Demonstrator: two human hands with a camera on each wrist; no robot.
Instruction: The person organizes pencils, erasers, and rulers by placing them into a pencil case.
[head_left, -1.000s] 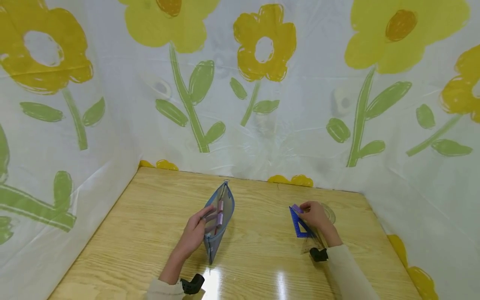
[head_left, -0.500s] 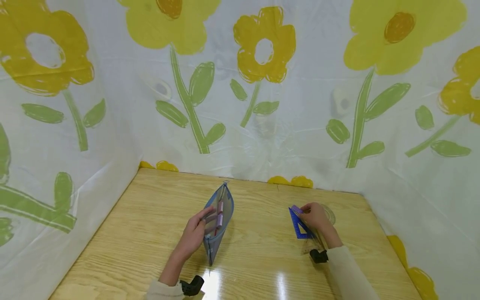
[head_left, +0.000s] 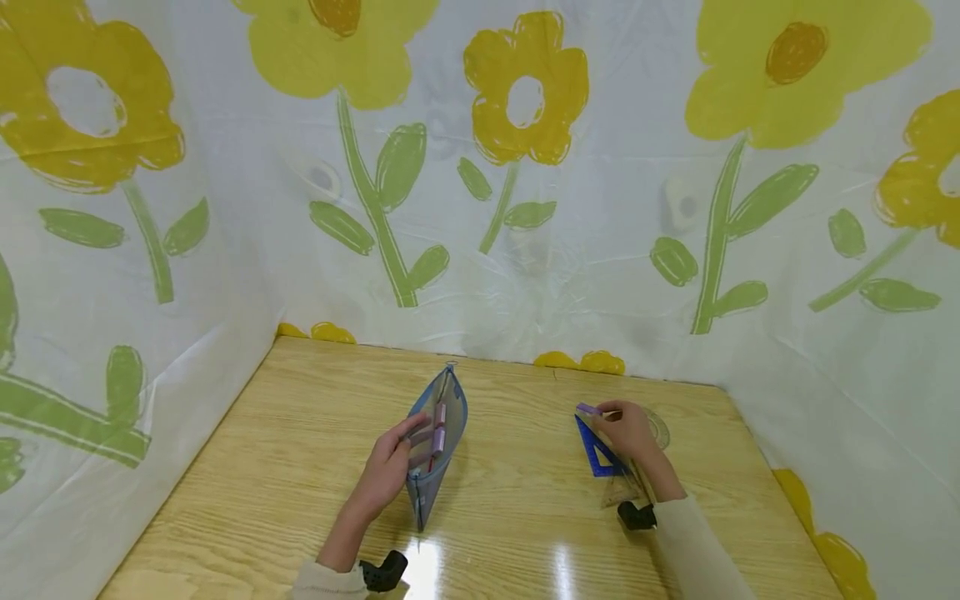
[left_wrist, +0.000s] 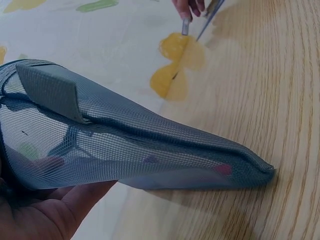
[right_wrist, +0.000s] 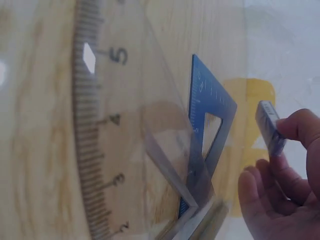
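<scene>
My left hand (head_left: 386,471) grips a blue-grey mesh zip pouch (head_left: 460,417), its mouth spread upward and its length pointing away from me. Inside lie small pink and purple blocks (head_left: 438,442), with a bit of red near them. In the left wrist view the mesh pouch (left_wrist: 130,142) crosses the picture. On the right, my right hand (head_left: 630,432) pinches a small purple block (head_left: 587,409) between thumb and fingers; the right wrist view shows faint print on this block (right_wrist: 270,127). Beneath and beside that hand are a blue set square (head_left: 587,446) and a clear set square (head_left: 617,497).
A clear round-edged protractor (head_left: 661,429) lies just right of my right hand, partly covered by it. The wooden table (head_left: 322,400) meets a flower-printed sheet (head_left: 495,308) at the back and sides. Black wrist mounts (head_left: 637,514) sit on both wrists.
The purple block in my right hand has shifted slightly left and away, past the tip of the blue set square, and lies flatter. My left hand and the pouch hold still.
</scene>
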